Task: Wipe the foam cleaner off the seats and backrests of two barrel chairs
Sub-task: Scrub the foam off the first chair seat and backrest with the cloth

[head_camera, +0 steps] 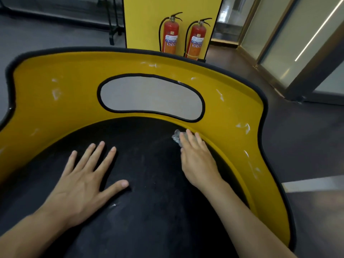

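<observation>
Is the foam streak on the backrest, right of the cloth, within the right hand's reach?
Probably yes: right hand presses the cloth beside the backrest, nothing between it and the foam streak.

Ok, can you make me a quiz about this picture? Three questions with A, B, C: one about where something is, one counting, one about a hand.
1. Where is the cloth?
A) on the floor
B) under the right hand, at the back edge of the seat
C) over the backrest top

2. How many red fire extinguishers stand behind the chair?
A) one
B) two
C) four

3. What is the left hand doing?
A) lying flat on the seat, fingers spread
B) making a fist
C) holding a bottle

Answers:
1 B: the cloth peeks out from under its fingers.
2 B: two stand side by side.
3 A: palm down, nothing in it.
</observation>
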Demonstrator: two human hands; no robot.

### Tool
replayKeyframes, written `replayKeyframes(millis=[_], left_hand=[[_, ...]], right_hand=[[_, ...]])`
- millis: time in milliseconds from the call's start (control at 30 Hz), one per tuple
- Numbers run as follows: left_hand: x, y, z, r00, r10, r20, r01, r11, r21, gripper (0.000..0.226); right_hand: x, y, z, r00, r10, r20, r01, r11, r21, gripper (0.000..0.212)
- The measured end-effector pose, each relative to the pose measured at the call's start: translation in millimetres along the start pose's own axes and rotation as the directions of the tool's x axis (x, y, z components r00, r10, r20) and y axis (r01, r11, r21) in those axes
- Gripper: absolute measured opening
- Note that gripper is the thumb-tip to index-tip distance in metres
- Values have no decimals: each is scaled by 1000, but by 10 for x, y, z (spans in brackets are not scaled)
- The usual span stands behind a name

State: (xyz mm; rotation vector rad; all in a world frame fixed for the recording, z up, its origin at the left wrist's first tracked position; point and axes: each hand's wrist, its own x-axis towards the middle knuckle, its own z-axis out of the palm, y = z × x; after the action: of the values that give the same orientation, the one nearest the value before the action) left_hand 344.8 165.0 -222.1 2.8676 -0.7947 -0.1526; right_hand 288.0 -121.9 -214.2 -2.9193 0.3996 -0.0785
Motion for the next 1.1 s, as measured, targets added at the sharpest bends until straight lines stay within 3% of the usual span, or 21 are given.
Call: replayKeyframes(millis=[100,167,233,300,400,533,600,667,767,833,933,1100], left_hand=[[18,-19,-2,1000,-13,3,13,1000,-15,100],[39,-21,-3,1000,-5,13,5,1000,-1,99],[76,-12,-6,1000,-5,10,5,1000,-5,100],[106,-17,-10,1000,-9,6,9,1000,-23,101],[91,-14,-10,1000,3,30,-2,1000,-21,100],[64,-6,-17,1000,9,26,-8,999,-35,100],[72,1,-13,1000,8,24,-7,999,-43,100],[86,2,-6,1000,-1,24,1,999,-33,98],[102,-10,-17,999,-2,42,1,1000,2,95],[65,-78,-51,999,-12,48,12,1000,8,94],[-56,-214,-82,998,-21,63,22,1000,-16,90],[-226,-352,-148,997,-60,44,60,998,15,93]], right_hand=[[19,-238,34,997,72,-18,-72,997,20,56],[-39,-585,72,993,-117,6,117,993,18,61],[-174,-842,110,938,-337,86,331,941,72,63],[-217,-830,89,903,-411,125,405,912,74,64],[-89,-417,37,971,-232,59,234,972,-32,67],[38,-109,-25,993,120,-18,-119,992,38,62],[26,-354,0,993,118,-2,-118,992,33,68],[-73,-714,59,995,-87,40,85,996,36,73],[-185,-882,122,929,-350,117,351,936,14,72],[-39,-597,102,958,-276,79,280,959,-44,72],[153,-94,-4,1000,12,3,-12,1000,5,61],[230,53,8,986,142,-81,-132,983,126,55]])
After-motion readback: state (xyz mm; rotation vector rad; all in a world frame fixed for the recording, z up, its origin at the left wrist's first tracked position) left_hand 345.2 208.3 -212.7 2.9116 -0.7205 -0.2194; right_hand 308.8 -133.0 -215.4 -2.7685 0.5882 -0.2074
